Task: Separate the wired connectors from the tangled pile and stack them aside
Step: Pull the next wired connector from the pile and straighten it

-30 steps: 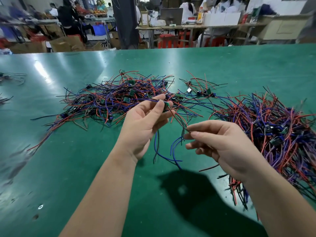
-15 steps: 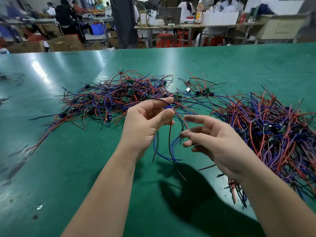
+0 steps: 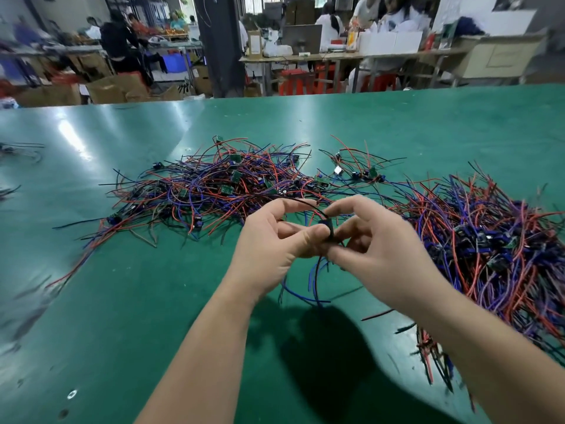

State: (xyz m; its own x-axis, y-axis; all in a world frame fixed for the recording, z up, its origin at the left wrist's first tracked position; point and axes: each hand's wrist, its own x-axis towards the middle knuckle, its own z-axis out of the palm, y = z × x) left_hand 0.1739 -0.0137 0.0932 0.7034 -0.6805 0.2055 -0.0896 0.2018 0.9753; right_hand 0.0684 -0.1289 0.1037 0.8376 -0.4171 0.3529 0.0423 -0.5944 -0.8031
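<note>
A tangled pile of wired connectors, red, blue and black leads with small green boards, lies across the middle of the green table. A second, denser heap of the same parts spreads at the right. Above the table's centre my left hand and my right hand meet. Both pinch one small dark wired connector between fingertips. Its blue and black wires hang below the hands.
Loose wire ends trail off the right heap toward me. A few stray wires lie at the far left edge. Beyond the table are other workbenches, cardboard boxes and people at work.
My right hand has moved left and up to meet my left hand and now pinches the connector too. The held wires have lifted free of the central pile.
</note>
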